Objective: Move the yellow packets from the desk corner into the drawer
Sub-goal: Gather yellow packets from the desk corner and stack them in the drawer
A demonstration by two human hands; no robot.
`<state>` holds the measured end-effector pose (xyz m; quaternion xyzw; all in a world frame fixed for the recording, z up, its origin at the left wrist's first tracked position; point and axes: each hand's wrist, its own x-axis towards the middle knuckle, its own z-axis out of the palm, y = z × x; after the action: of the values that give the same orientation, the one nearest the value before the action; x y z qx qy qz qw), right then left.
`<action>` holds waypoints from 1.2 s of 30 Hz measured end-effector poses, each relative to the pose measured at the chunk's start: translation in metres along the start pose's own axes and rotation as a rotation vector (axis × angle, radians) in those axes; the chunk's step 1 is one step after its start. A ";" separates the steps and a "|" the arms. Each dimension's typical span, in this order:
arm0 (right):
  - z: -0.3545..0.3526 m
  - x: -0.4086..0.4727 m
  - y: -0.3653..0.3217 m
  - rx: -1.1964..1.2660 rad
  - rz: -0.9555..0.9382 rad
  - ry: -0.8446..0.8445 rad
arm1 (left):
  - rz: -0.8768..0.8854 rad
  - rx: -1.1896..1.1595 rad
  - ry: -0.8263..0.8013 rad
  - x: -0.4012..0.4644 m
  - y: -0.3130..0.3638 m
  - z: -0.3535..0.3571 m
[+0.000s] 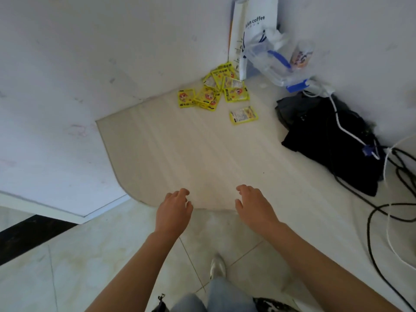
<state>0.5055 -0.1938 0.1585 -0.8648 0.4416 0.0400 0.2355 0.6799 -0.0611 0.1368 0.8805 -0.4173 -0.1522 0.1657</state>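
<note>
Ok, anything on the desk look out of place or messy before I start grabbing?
The yellow packets lie in a loose, overlapping heap in the desk corner, and one stray packet sits apart, nearer the black bag. Both hands are empty.

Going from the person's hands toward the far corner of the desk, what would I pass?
Hands → bare desk → lone yellow packet → packet pile → white coffee bag against the wall.
</note>
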 end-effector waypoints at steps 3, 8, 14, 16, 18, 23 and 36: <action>-0.012 0.037 -0.004 -0.013 -0.018 -0.019 | -0.023 0.000 0.009 0.038 0.001 -0.007; -0.025 0.095 -0.011 -0.014 -0.023 -0.021 | -0.019 0.015 0.000 0.099 -0.005 -0.019; -0.036 0.158 -0.023 -0.032 0.010 -0.008 | -0.006 0.014 -0.070 0.180 -0.018 -0.031; -0.039 0.177 -0.026 -0.030 0.031 0.003 | -0.014 0.006 -0.101 0.209 -0.023 -0.035; -0.043 0.193 -0.027 -0.022 0.060 0.004 | -0.018 0.002 -0.136 0.233 -0.027 -0.037; -0.054 0.232 -0.022 -0.013 0.089 -0.008 | -0.055 -0.015 -0.188 0.287 -0.030 -0.047; -0.098 0.347 0.023 -0.151 0.039 -0.104 | -0.300 -0.167 -0.179 0.418 -0.016 -0.050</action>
<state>0.6844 -0.5067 0.1408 -0.8681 0.4413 0.1224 0.1916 0.9640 -0.3712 0.1205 0.8990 -0.2805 -0.2868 0.1759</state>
